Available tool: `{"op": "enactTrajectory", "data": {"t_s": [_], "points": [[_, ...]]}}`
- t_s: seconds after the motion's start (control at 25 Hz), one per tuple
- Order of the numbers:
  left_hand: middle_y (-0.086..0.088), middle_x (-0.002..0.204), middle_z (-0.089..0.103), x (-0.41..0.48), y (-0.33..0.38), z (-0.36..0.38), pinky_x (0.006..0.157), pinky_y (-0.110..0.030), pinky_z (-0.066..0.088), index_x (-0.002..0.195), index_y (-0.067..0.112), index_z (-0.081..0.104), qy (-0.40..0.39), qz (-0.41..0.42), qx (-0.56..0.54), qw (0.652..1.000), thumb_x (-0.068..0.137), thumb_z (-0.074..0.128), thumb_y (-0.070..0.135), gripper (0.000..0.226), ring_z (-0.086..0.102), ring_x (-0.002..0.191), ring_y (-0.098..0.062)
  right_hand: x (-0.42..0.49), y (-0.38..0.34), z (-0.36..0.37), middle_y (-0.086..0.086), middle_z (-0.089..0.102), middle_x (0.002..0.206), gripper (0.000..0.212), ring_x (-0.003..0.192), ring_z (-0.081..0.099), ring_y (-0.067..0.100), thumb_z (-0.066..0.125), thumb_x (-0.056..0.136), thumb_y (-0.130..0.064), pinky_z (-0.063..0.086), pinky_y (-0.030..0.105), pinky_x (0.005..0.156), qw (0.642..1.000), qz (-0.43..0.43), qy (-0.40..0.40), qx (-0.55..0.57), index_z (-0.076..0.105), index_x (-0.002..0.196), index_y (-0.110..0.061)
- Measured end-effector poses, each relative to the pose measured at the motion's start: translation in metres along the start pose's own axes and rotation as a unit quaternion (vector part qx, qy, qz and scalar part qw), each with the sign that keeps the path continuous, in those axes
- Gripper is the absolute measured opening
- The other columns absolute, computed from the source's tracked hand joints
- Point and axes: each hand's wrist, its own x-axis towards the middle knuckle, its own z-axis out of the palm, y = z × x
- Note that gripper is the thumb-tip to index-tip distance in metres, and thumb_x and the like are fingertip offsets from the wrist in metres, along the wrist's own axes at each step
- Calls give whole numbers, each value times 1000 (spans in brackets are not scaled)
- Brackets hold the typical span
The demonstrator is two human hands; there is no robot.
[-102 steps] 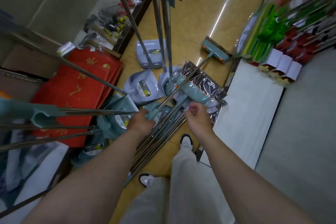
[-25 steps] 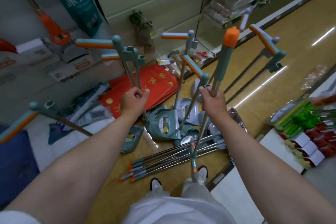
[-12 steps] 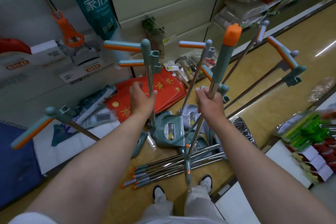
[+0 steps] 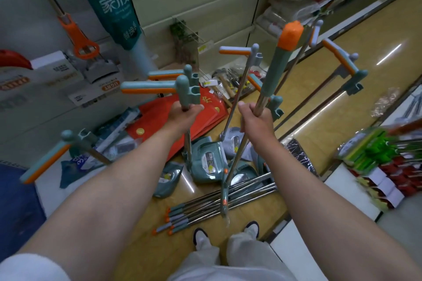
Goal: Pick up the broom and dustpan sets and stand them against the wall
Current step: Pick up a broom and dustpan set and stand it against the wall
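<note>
The left hand (image 4: pixel 182 117) curls its fingers (image 4: pixel 196 107) round the steel pole of a teal dustpan (image 4: pixel 206 162), just under its T-handle; the pan stands on the floor (image 4: pixel 308 121) below them. The right hand (image 4: pixel 257 120) wraps its fingers (image 4: pixel 245 107) round a broom pole (image 4: pixel 275 70) beneath the orange-capped grip, with loose poles (image 4: pixel 228 198) lying farther below.

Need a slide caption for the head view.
Left hand grips a dustpan pole, right hand a broom pole.

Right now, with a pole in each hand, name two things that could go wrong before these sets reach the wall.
One: loose poles lie on the floor just ahead of the shoes; a step forward might roll on them. Two: the left hand grips a dustpan pole and the right hand the broom pole, so neither could catch the leaning handles if bumped.
</note>
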Motion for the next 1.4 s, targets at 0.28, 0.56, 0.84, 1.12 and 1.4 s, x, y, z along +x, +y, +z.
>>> {"op": "enactTrajectory", "data": {"t_s": [0.28,0.56,0.84,1.12,1.4], "points": [[14,48,35,-49,49,-17,50,-25,27,61,24,40,-92,104,-109,984,95,61,9,43,32,45,-7,-6,-34,16,9,40,62,39,58,42,20,61,93,-39,39,37,62,996,-37,-77,31,50,67,-11],[6,56,44,-81,77,-28,53,-28,31,73,22,57,-112,151,-112,976,86,63,5,23,40,51,-10,-6,-83,38,7,39,55,42,55,42,22,59,88,-35,42,49,54,985,-105,-119,63,43,59,-10],[13,61,54,-91,99,-39,55,-22,42,110,20,66,-128,149,-110,974,88,72,9,25,53,54,-1,-18,-95,35,-8,52,58,32,51,46,11,61,95,-45,40,29,52,950,-116,-232,173,52,90,-15],[0,65,66,-93,110,-36,52,-28,44,97,7,69,-81,137,-148,976,84,76,14,17,63,59,-14,-11,-109,45,2,56,88,106,74,51,24,60,58,-90,43,38,60,933,-86,-298,179,28,125,-14],[12,85,75,-93,130,-29,78,-22,54,98,18,71,-48,209,-119,969,92,66,3,17,70,87,-6,-2,-126,49,5,48,101,61,84,57,9,61,80,-67,49,28,71,928,-89,-246,266,34,107,-19]]}}
